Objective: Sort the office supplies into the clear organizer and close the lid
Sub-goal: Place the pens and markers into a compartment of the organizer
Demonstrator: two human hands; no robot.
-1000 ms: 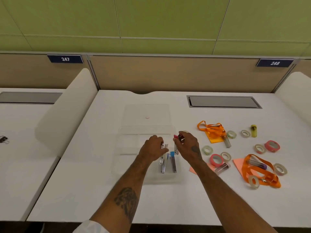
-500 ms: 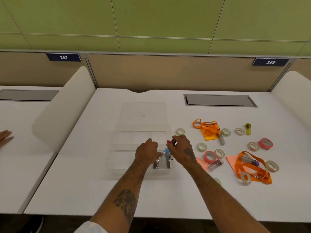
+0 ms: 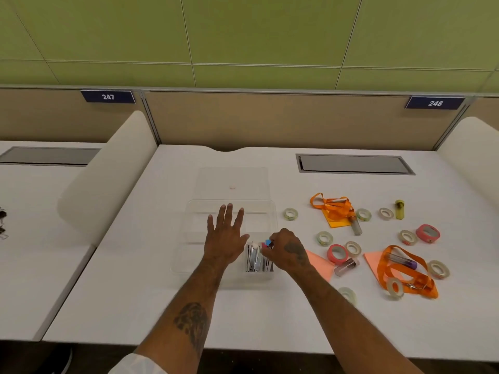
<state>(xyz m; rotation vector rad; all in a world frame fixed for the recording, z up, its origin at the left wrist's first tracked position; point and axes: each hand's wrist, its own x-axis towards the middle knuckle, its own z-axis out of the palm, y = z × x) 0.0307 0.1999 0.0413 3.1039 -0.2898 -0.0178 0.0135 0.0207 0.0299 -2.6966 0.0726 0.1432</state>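
Note:
A clear organizer (image 3: 267,211) lies on the white table, its lid (image 3: 232,179) flat behind it. Several capped tubes (image 3: 255,259) lie side by side in its near right compartment. My left hand (image 3: 225,236) hovers flat over the organizer's middle, fingers spread, holding nothing. My right hand (image 3: 286,251) rests at the right compartment, fingertips pinched on a tube with a pink cap (image 3: 264,244) beside a blue-capped one (image 3: 268,242). To the right lie several tape rolls (image 3: 337,253), orange lanyards (image 3: 333,207), more tubes (image 3: 347,266) and pink notes (image 3: 317,261).
A grey cable hatch (image 3: 353,164) is set into the table at the back right. Padded white dividers (image 3: 105,174) stand on both sides. A yellow-green vial (image 3: 399,209) stands far right. Black clips (image 3: 2,221) lie on the neighbouring desk at the left.
My left hand has let go of the tubes, opened flat and moved up over the organizer. My right hand has lowered the pink-capped tube into the right compartment.

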